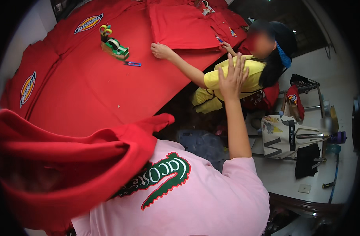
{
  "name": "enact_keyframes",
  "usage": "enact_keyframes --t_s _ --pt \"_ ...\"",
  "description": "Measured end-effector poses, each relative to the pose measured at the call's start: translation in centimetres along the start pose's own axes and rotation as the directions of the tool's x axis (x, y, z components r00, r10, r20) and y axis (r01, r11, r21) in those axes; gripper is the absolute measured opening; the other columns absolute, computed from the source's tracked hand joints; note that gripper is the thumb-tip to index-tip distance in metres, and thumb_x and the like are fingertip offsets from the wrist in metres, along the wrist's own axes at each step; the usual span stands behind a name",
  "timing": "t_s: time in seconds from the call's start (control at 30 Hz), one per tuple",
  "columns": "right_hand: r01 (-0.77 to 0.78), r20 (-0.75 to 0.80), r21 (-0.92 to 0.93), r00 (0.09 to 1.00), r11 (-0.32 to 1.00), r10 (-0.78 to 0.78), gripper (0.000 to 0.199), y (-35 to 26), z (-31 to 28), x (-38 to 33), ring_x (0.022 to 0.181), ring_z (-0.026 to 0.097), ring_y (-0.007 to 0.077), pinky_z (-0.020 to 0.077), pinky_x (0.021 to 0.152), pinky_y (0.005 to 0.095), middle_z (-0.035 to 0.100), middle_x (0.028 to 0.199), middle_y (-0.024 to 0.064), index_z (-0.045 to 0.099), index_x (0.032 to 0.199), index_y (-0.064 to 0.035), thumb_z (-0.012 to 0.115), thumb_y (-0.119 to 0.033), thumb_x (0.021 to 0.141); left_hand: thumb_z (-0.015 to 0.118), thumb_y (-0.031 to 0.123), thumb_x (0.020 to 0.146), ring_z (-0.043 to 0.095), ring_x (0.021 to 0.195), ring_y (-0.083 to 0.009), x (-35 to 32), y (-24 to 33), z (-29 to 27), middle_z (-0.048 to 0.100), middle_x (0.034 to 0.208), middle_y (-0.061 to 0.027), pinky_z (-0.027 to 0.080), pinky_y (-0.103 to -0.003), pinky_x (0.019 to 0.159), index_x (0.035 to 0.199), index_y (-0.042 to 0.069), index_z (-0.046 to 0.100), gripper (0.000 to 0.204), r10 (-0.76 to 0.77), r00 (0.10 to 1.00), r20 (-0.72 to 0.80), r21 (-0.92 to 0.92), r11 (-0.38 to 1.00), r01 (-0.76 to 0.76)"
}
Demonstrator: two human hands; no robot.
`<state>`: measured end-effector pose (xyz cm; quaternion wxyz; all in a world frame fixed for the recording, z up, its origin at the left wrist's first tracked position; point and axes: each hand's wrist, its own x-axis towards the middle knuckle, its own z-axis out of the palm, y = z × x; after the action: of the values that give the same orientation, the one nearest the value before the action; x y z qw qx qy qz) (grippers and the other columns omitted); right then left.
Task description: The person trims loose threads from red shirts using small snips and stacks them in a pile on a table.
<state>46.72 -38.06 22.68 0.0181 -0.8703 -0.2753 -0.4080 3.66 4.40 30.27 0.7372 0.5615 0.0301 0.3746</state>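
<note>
My right hand (234, 76) is raised with its fingers spread and holds nothing. In the view it overlaps the yellow clothing (258, 72) of a co-worker. A red garment (121, 153), partly blurred, bunches up at the lower left in front of my pink shirt (211, 188). My left hand does not show; this cloth covers the area where that arm would be. Across the table, the co-worker's hand (162, 51) grips the edge of a red garment (184, 27). The co-worker's other hand (228, 49) is at its right edge, by small blue-handled snips (219, 39).
Red cloth (140, 86) covers the table. On it lie a green tape dispenser (119, 49), yellow-handled scissors (106, 30) and blue thread snips (132, 63). Red garments with oval patches (28, 89) line its left side. A white printed tote bag (276, 133) hangs at right.
</note>
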Motion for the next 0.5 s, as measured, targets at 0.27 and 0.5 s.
enact_keyframes --t_s 0.27,0.5 --pt "0.114 0.299 0.628 0.878 0.77 -0.373 0.053 -6.5 8.3 -10.1 0.144 0.048 0.0366 0.028 0.124 0.0559 0.051 0.156 0.0189 0.058 0.144 -0.0088 0.068 -0.022 0.094 0.068 0.015 0.099 0.071 0.102 -0.0118 3.1 -2.8 0.2 0.075 0.113 -0.0043 0.056 -0.028 0.088 0.125 0.005 0.068 0.028 -0.097 0.966 -0.241 0.049 0.993 0.111" --pt "0.028 0.184 0.926 0.839 0.378 -0.513 0.035 -18.8 10.0 -6.4 0.128 0.062 0.0319 0.0462 0.111 0.0473 0.067 0.136 0.0168 0.07 0.128 -0.0103 0.07 -0.018 0.093 0.066 0.003 0.1 0.074 0.103 -0.0156 3.7 -13.7 7.9 0.076 0.113 -0.0057 0.06 -0.029 0.093 0.124 0.004 0.068 0.024 -0.409 0.843 -0.349 -0.227 0.91 0.347"
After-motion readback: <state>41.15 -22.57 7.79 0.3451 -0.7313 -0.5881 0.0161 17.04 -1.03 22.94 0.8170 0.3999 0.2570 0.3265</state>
